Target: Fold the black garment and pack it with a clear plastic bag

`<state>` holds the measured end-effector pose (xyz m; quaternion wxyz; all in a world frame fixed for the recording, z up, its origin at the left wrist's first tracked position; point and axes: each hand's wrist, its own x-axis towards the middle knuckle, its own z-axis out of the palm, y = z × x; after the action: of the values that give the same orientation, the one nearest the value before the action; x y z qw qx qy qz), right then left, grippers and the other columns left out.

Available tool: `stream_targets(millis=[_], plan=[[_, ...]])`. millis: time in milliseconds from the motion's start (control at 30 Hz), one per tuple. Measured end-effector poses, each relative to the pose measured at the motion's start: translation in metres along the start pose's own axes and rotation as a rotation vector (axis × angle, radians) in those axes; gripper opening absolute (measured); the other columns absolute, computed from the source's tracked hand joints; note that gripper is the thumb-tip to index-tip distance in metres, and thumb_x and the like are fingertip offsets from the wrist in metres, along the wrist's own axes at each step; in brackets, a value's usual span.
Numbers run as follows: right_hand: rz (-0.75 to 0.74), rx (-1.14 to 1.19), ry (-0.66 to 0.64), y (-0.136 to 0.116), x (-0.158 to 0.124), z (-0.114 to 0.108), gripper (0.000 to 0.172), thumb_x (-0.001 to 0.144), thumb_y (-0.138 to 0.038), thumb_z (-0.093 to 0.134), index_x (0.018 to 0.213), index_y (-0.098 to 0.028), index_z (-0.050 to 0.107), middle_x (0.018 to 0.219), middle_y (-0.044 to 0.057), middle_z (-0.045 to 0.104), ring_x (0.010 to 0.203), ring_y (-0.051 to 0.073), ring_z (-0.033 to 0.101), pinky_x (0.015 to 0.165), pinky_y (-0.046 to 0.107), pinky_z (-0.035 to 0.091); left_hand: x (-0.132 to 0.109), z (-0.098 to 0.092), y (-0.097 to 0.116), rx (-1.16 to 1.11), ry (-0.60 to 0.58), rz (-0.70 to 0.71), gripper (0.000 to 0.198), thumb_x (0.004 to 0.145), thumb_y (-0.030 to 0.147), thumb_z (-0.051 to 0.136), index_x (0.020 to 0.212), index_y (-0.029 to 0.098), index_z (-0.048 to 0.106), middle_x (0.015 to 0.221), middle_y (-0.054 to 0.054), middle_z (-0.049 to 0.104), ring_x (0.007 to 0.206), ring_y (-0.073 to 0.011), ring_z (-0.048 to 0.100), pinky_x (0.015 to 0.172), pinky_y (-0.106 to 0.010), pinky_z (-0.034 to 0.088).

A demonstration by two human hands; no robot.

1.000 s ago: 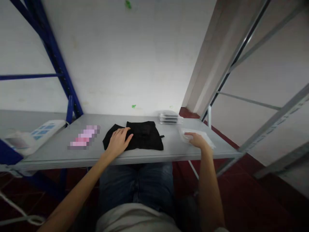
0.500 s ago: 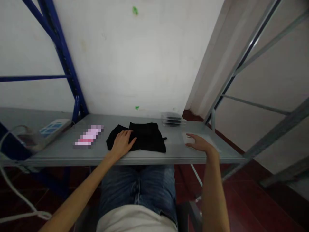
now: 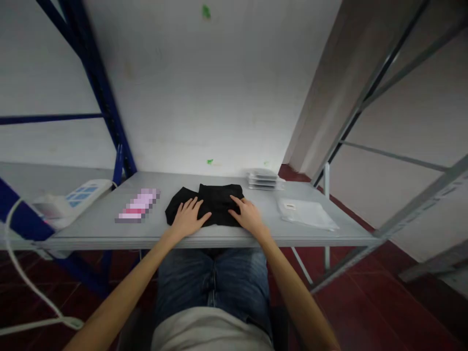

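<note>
Two palms down, left hand (image 3: 188, 219) and right hand (image 3: 248, 217) flat, fingers spread, gripping nothing, on folded black cloth (image 3: 219, 202) mid-frame near table (image 3: 102, 226) front edge; risk of sliding it off under uneven pressure.

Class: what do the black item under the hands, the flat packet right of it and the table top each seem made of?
Black item: soft matte fabric, folded with limp edges. Flat packet: probably clear plastic film, translucent and faintly shiny. Table top: smooth grey, dull sheen; painted metal or laminate, hard to tell.
</note>
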<state>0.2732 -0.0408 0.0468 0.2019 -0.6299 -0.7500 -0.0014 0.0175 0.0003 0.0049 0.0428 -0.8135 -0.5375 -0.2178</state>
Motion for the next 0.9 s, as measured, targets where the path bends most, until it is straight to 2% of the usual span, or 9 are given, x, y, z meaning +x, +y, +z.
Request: stream_targets(millis=[100,300,467,633,700,800,900], plan=[[0.015,-0.05,-0.014,0.01,0.0,-0.005,0.055,0.101,-0.037,0.056,0.154,-0.03,0.047,0.122,0.01,0.069,0.112,0.026,0.066,0.094,0.035,0.05,0.001,-0.003,0.001,-0.015,-0.038,0.001,0.069,0.098,0.064,0.048,0.148,0.018,0.052,0.16,-0.019,0.044,0.149,-0.038,0.039,0.12,-0.061,0.029],[0.031,-0.131,-0.072,0.019,-0.005,-0.029,0.051,0.098,-0.031,0.059,0.149,-0.029,0.054,0.12,0.009,0.071,0.107,0.027,0.068,0.091,0.034,0.051,-0.001,-0.006,0.005,-0.015,-0.076,0.024,0.07,0.097,0.066,0.046,0.15,0.021,0.051,0.161,-0.016,0.043,0.15,-0.0377,0.038,0.12,-0.061,0.029],[0.073,-0.224,-0.103,0.013,-0.012,-0.044,0.048,0.098,-0.032,0.062,0.145,-0.027,0.058,0.123,0.012,0.068,0.109,0.028,0.068,0.089,0.035,0.052,-0.002,-0.013,0.011,0.001,-0.127,0.01,0.071,0.098,0.065,0.045,0.151,0.02,0.049,0.163,-0.017,0.04,0.151,-0.038,0.036,0.12,-0.062,0.028],[0.073,-0.222,-0.122,0.003,-0.015,-0.051,0.047,0.098,-0.032,0.063,0.144,-0.025,0.058,0.126,0.011,0.066,0.112,0.027,0.066,0.092,0.034,0.051,-0.003,-0.022,0.018,0.022,-0.184,-0.023,0.072,0.098,0.064,0.046,0.152,0.017,0.047,0.165,-0.018,0.037,0.152,-0.0374,0.033,0.121,-0.06,0.028],[0.062,-0.198,-0.106,0.0,-0.013,-0.051,0.045,0.099,-0.032,0.062,0.143,-0.024,0.059,0.127,0.011,0.066,0.113,0.027,0.066,0.093,0.034,0.051,-0.003,-0.026,0.021,0.017,-0.154,-0.013,0.068,0.097,0.061,0.049,0.15,0.018,0.05,0.165,-0.018,0.037,0.152,-0.0374,0.033,0.122,-0.059,0.028],[0.02,-0.13,-0.01,-0.006,-0.01,-0.045,0.044,0.101,-0.028,0.058,0.145,-0.024,0.058,0.125,0.012,0.066,0.115,0.027,0.064,0.095,0.036,0.052,-0.001,-0.032,0.025,-0.035,-0.034,0.021,0.06,0.098,0.057,0.051,0.144,0.019,0.054,0.161,-0.016,0.042,0.148,-0.0364,0.039,0.121,-0.056,0.031],[-0.151,0.074,0.12,-0.018,-0.007,-0.034,0.048,0.104,-0.024,0.047,0.152,-0.024,0.049,0.131,0.012,0.064,0.12,0.025,0.061,0.102,0.037,0.05,0.003,-0.041,0.027,-0.123,0.088,-0.015,0.052,0.101,0.054,0.045,0.136,0.018,0.058,0.144,-0.017,0.057,0.134,-0.0345,0.052,0.113,-0.051,0.042]])
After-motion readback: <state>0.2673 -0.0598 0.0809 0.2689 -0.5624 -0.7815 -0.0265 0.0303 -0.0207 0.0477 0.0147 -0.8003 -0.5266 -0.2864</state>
